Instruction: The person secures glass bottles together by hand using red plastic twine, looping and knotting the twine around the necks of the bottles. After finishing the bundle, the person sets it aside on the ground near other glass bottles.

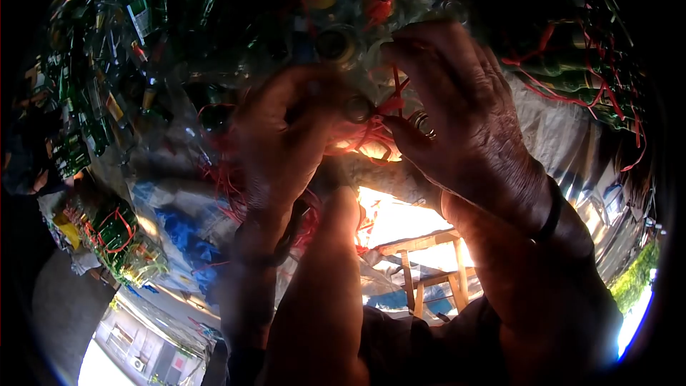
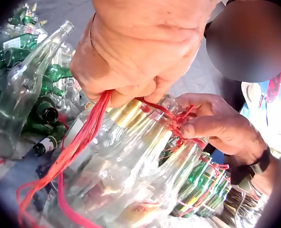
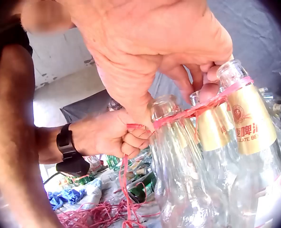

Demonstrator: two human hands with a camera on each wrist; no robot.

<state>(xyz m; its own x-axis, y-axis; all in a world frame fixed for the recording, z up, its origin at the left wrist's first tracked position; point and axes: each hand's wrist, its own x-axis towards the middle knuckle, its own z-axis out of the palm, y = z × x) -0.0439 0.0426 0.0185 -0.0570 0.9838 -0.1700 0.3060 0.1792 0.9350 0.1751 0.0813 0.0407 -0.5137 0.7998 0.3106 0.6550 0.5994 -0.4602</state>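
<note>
Clear glass bottles (image 3: 252, 123) with gold neck labels stand in a tight bundle, red plastic twine (image 3: 202, 107) running round their necks. My left hand (image 2: 140, 47) grips a flat bunch of the twine beside the necks, and its loose tail (image 2: 78, 147) hangs down past the bottles. On the other side, my right hand (image 2: 221, 126) has its thumb against the twine on a bottle neck (image 2: 169, 102), the fingers reaching behind among the necks. Seen from the head, the left hand (image 1: 286, 129) and right hand (image 1: 464, 107) flank the bottle mouths (image 1: 357, 109).
Green bottles (image 2: 48, 111) and other loose glass lie in a heap beyond the bundle. Another tied bundle of green bottles (image 2: 202, 183) lies to the right. Tangled red twine (image 3: 93, 213) covers part of the ground. A wooden stool (image 1: 432, 271) stands close to the person.
</note>
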